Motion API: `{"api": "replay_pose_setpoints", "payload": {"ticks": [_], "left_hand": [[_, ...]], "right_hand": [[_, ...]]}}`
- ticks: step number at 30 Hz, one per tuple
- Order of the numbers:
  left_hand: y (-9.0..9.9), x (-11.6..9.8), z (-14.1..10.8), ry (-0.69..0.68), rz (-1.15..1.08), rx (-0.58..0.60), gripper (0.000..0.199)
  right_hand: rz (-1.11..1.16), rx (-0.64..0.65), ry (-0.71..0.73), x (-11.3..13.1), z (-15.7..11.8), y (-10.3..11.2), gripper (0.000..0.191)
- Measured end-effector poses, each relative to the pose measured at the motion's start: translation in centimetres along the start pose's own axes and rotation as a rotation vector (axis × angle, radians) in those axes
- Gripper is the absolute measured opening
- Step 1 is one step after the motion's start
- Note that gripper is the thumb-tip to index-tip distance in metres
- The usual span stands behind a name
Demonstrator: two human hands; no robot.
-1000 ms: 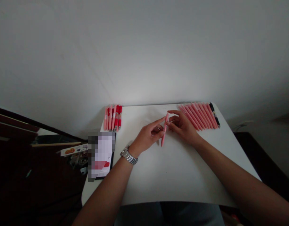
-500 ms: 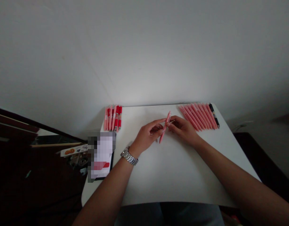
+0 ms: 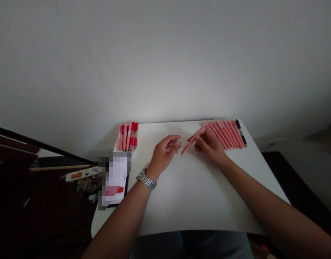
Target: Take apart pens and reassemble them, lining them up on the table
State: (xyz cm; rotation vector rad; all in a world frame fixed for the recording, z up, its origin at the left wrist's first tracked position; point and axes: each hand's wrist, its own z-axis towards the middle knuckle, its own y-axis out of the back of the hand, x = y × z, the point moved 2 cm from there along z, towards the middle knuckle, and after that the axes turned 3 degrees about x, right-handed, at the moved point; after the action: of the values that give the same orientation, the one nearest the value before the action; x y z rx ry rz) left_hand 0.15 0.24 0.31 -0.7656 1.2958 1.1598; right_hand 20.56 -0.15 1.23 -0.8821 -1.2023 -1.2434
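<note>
Slim pink plastic pen (image 3: 188,146) slanted in right hand (image 3: 211,148), pinched between fingers, above white desk (image 3: 181,201). Left hand (image 3: 164,154) near pen's lower end, apart from it, fingers loosely curled, narrow gap. Farther, pink and red pens (image 3: 128,136) left; pink pen row (image 3: 225,133) right, black pen (image 3: 241,133) at its end.

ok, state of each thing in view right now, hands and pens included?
Left hand: empty, fingers loosely curled
Right hand: closed on one pink pen
Held pink pen: tilted; tip state too small to tell
Right-side pink pens: lying side by side
Black pen: lying at the row's right end
Red and pink pens: grouped, lying down
Tablet or phone: screen lit, mostly pixelated
Wristwatch: on left wrist
</note>
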Motion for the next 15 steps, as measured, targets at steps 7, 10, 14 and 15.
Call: {"api": "replay_pose_setpoints", "payload": {"ticks": [7,10,14,15], "left_hand": [[0.0,0.1,0.1,-0.003,0.002,-0.02,0.038],[0.0,0.3,0.1,0.002,-0.017,-0.018,0.039],[0.1,0.4,0.0,-0.002,-0.029,-0.011,0.039],[0.1,0.4,0.0,-0.002,-0.027,-0.01,0.039]], "right_hand": [[0.036,-0.134,0.093,-0.1,0.0,0.9,0.033],[-0.038,-0.218,0.089,0.3,0.0,1.8,0.034],[-0.308,-0.35,0.128,1.5,0.2,3.4,0.036],[-0.396,-0.4,0.138,1.8,0.3,3.8,0.036]]}}
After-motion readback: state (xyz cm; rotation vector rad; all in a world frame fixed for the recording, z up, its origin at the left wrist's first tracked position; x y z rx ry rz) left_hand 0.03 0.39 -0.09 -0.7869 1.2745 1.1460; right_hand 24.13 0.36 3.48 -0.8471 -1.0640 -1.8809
